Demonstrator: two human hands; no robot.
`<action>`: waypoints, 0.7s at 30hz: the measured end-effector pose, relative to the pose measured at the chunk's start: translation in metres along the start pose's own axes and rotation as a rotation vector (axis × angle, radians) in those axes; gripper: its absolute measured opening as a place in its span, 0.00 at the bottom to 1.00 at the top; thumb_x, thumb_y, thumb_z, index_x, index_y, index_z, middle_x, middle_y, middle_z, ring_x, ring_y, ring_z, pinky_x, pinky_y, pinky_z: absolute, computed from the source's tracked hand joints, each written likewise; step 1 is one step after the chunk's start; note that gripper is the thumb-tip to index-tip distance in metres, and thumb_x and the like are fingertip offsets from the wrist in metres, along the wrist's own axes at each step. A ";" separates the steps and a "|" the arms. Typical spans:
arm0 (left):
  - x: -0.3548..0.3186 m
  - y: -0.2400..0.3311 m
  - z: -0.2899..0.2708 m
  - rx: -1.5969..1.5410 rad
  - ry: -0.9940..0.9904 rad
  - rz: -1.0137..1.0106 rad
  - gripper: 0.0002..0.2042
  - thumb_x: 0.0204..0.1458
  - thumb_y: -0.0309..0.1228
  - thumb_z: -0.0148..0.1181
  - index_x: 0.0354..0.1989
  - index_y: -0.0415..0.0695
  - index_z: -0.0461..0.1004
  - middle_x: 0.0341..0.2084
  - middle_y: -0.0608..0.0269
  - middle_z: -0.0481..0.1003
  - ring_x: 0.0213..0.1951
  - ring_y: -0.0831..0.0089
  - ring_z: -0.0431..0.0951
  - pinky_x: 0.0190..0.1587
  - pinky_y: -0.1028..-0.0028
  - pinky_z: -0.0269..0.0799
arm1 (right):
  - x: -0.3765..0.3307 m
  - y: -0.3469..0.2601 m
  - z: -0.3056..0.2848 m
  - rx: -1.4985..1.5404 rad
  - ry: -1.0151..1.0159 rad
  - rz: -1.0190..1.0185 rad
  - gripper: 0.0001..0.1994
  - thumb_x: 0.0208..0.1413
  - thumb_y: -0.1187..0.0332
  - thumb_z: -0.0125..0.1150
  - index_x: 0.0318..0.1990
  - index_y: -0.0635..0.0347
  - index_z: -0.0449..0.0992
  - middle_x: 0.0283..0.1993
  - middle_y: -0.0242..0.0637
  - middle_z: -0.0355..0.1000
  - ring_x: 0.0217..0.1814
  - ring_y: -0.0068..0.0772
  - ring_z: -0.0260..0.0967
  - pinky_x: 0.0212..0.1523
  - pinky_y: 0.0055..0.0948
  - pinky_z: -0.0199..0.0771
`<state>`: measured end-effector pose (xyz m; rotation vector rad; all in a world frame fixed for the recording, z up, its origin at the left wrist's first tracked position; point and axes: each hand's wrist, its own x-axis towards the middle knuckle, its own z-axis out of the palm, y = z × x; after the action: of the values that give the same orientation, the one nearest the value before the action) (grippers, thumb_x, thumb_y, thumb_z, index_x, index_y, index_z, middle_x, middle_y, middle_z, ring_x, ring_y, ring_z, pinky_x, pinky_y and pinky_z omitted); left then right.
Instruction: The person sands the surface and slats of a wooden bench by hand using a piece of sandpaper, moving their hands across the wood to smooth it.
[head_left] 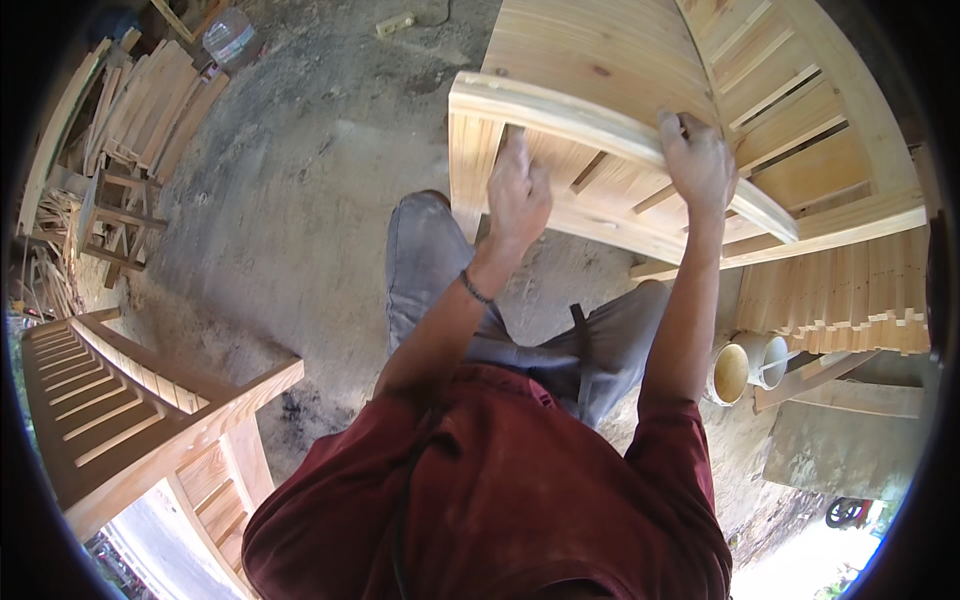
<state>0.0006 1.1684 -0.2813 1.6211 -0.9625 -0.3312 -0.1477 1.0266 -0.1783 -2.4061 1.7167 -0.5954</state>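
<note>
Loose planks (165, 110): we see them stacked well to the left of the left grip, on the far side of the floor (300, 200).
Slatted furniture piece (240, 408): pale wood, well apart from the left grip, to its left and nearer to us.
Plastic bottle (230, 42): clear, far off beyond the left grip and to its left.
Dark bracelet (476, 288): on the wrist just behind the left grip.
Left grip (522, 195): fingers curled at the slatted panel (620, 185); blurred, so we cannot tell whether it holds any part.
Curved rail (560, 112): runs along the panel's upper edge, just beyond the left grip and on under the right.
Broad board (600, 40): beyond the rail, between and past both grips.
Right grip (697, 165): narrow, curled over the curved rail and holding it.
Two buckets (728, 372): side by side, nearer to us than the right grip and slightly to its right.
Slatted section (870, 110): right of the right grip.
Stacked timber (830, 285): right of the right grip, below that section.
</note>
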 end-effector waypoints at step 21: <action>-0.010 -0.086 0.016 0.065 0.262 0.314 0.17 0.63 0.20 0.44 0.58 0.27 0.68 0.37 0.38 0.76 0.39 0.47 0.78 0.44 0.62 0.74 | 0.006 -0.006 0.002 -0.001 0.043 -0.008 0.26 0.59 0.41 0.50 0.45 0.49 0.85 0.39 0.48 0.82 0.47 0.54 0.78 0.50 0.45 0.76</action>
<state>0.0188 1.1643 -0.3675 1.4975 -1.0126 0.1263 -0.1402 1.0226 -0.1771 -2.4198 1.7248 -0.6513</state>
